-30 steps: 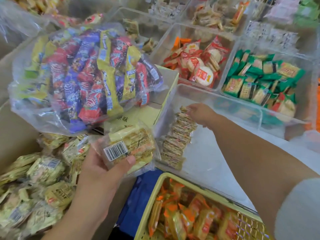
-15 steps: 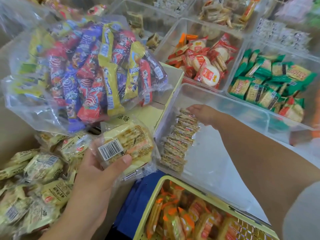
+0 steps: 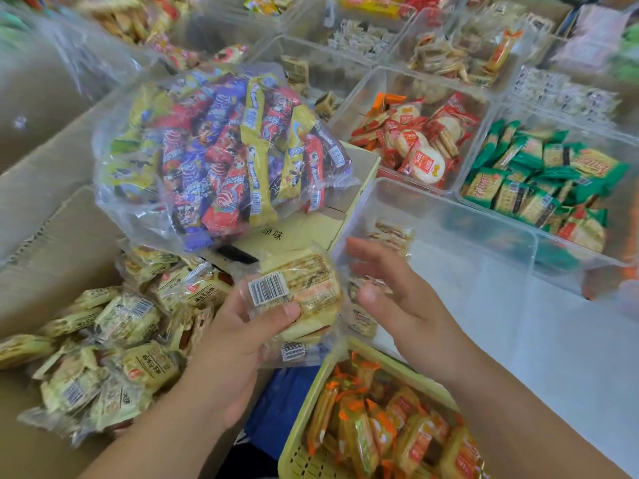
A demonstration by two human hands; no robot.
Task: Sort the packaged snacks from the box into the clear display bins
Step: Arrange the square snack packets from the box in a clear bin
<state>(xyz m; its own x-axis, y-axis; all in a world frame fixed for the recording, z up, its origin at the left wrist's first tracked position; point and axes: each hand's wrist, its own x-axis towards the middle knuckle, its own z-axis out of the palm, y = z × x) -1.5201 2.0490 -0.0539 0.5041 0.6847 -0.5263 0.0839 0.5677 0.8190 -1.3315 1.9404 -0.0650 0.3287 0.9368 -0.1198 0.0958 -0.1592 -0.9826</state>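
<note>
My left hand grips a stack of pale yellow snack packets, barcode side up, above the gap between the cardboard box and the near clear bin. My right hand hovers just right of the stack with fingers spread and relaxed, holding nothing. A row of the same packets stands along the bin's left wall, partly hidden behind my right hand. More pale yellow packets lie loose in the box at lower left.
A clear bag of mixed colourful candy bars rests on a yellow carton beside the box. Bins hold red rice crackers and green packets. A yellow basket of orange snacks sits at the bottom. More filled bins stand behind.
My right hand has come out of the clear bin, back toward the stack in my left hand. The left hand still holds the stack. The view has tilted.
</note>
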